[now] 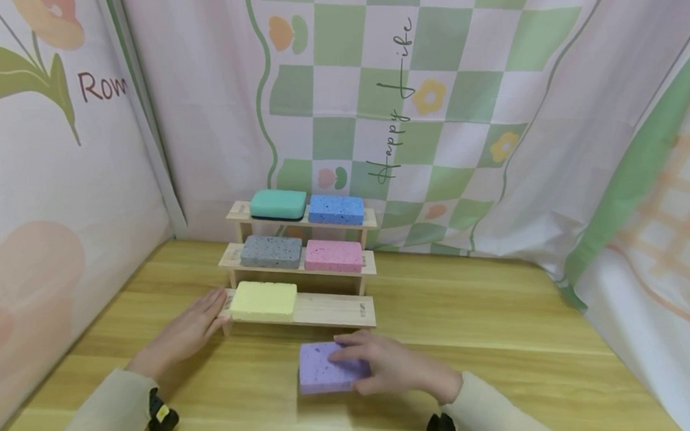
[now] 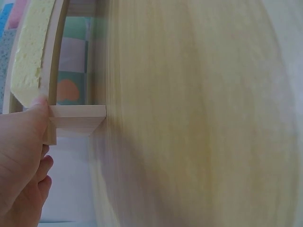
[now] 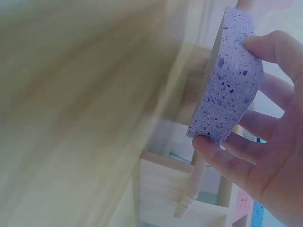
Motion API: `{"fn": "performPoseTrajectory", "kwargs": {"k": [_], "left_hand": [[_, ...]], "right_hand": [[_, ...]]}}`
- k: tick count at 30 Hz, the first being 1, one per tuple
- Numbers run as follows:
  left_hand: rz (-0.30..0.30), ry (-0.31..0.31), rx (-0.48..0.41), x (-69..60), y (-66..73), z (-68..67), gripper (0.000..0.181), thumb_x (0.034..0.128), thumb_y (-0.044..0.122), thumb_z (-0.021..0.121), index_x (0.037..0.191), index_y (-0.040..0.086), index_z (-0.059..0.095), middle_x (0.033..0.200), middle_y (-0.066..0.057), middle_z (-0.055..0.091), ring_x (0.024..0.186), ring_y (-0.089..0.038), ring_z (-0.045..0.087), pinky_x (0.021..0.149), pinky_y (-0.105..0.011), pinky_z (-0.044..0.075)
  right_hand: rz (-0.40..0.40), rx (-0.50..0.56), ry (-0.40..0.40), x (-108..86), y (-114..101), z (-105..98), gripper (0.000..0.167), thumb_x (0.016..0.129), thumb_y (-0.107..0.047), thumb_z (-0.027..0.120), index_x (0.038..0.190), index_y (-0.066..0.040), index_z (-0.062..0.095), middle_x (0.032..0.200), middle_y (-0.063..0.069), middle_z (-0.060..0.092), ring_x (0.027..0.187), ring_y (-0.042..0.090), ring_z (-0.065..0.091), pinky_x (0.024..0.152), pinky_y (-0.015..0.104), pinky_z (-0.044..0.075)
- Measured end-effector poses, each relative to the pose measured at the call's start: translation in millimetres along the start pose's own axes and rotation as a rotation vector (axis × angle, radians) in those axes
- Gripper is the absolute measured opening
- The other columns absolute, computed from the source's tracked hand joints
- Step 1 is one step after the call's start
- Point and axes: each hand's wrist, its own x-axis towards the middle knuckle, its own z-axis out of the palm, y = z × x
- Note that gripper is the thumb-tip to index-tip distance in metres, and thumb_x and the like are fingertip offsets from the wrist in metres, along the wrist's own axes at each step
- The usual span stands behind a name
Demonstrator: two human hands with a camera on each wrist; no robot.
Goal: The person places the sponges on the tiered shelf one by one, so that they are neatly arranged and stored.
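Observation:
My right hand [image 1: 388, 364] holds a purple sponge [image 1: 324, 367] just in front of a stepped wooden rack [image 1: 332, 307]. In the right wrist view, the thumb and fingertips grip the edges of this porous sponge [image 3: 227, 80], which appears lifted off the table. At the rack's left end, my left hand [image 1: 189, 324] grips the lowest board, with the thumb [image 2: 38, 111] by its front edge. Beside those fingers a pale yellow sponge [image 1: 264, 300] lies on the left half of that board, whose right half is bare.
On the middle step sit a grey sponge [image 1: 271, 252] and a pink one [image 1: 333, 255]. The top step carries a teal sponge [image 1: 278, 204] and a blue sponge [image 1: 336, 209]. Patterned curtains [image 1: 338, 37] hang behind and beside the wooden table [image 1: 473, 313].

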Motion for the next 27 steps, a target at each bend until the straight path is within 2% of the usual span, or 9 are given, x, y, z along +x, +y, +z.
{"fn": "performPoseTrajectory", "kwargs": {"k": [7,13,18,23,27], "left_hand": [[0.001,0.002,0.009,0.6,-0.7,0.5,0.054,0.0986,0.021,0.045,0.136,-0.014,0.029,0.141,-0.030,0.027,0.129,-0.043,0.025,0.105,-0.054,0.022],[-0.005,-0.005,0.000,0.4,-0.7,0.1,0.054,0.0986,0.021,0.045,0.136,-0.014,0.028,0.142,-0.029,0.026,0.129,-0.043,0.025,0.104,-0.054,0.021],[0.010,0.014,0.009,-0.6,0.0,0.1,0.054,0.0983,0.020,0.046,0.135,-0.015,0.030,0.141,-0.030,0.027,0.129,-0.044,0.026,0.104,-0.054,0.023],[0.003,0.005,0.012,-0.9,0.2,-0.4,0.053,0.0985,0.021,0.045,0.136,-0.014,0.029,0.141,-0.029,0.027,0.129,-0.042,0.026,0.105,-0.053,0.022],[0.001,0.002,0.010,-0.9,0.1,-0.6,0.054,0.0986,0.021,0.045,0.136,-0.014,0.029,0.141,-0.029,0.027,0.129,-0.043,0.026,0.105,-0.053,0.022]], "right_hand": [[-0.013,-0.032,0.052,3.0,3.9,-10.7,0.049,0.076,-0.017,0.069,0.124,-0.011,0.059,0.134,0.017,0.046,0.120,0.030,0.045,0.097,0.042,0.039],[0.013,-0.059,0.066,6.4,6.0,-21.9,0.049,0.079,-0.020,0.068,0.126,-0.011,0.057,0.136,0.019,0.044,0.123,0.033,0.041,0.099,0.046,0.036],[-0.002,-0.059,0.090,9.9,9.4,-28.9,0.050,0.079,-0.019,0.069,0.126,-0.008,0.057,0.135,0.021,0.044,0.122,0.034,0.042,0.099,0.048,0.036],[-0.013,-0.090,0.112,13.4,12.9,-31.7,0.048,0.079,-0.020,0.068,0.124,-0.007,0.058,0.134,0.021,0.044,0.122,0.034,0.042,0.099,0.047,0.036],[0.028,-0.080,0.112,16.5,14.4,-34.2,0.049,0.079,-0.020,0.068,0.125,-0.009,0.058,0.137,0.018,0.042,0.122,0.035,0.041,0.098,0.048,0.036]]}}
